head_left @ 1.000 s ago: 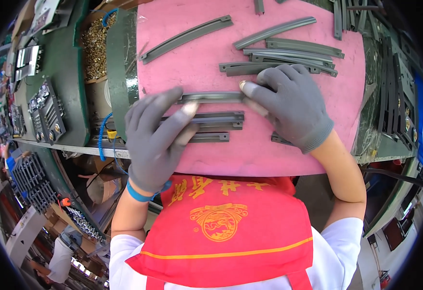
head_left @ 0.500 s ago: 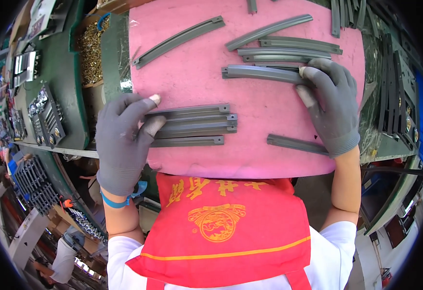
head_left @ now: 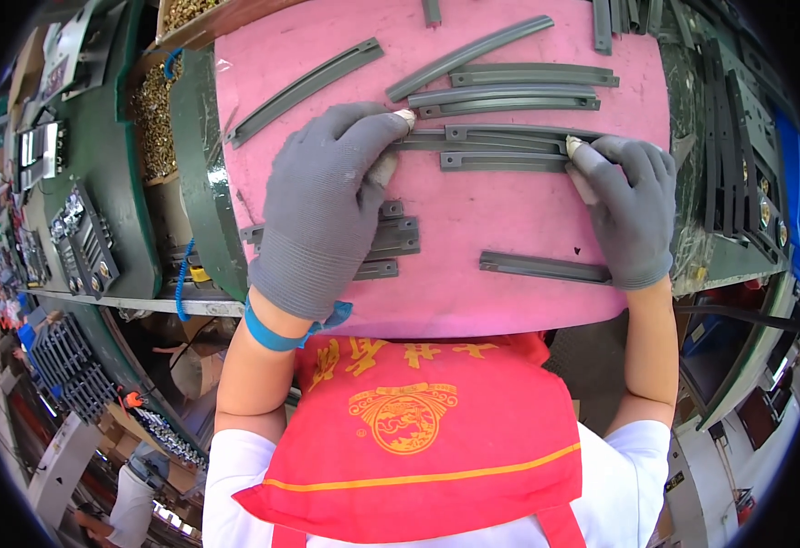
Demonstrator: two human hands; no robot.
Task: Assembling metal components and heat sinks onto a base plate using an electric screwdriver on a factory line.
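Far on the pink mat [head_left: 445, 290], the left hand [head_left: 331, 192] and right hand [head_left: 630, 205] pinched one gray bar [head_left: 425, 141] in their fingers [head_left: 406, 120].

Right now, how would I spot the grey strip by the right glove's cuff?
On the pink mat, follow the edge nearest the red apron toward the gloved right hand. The grooved grey strip there has one end at that glove's cuff. It lies alone, whereas the strips across from it bunch beside the gloved left hand.
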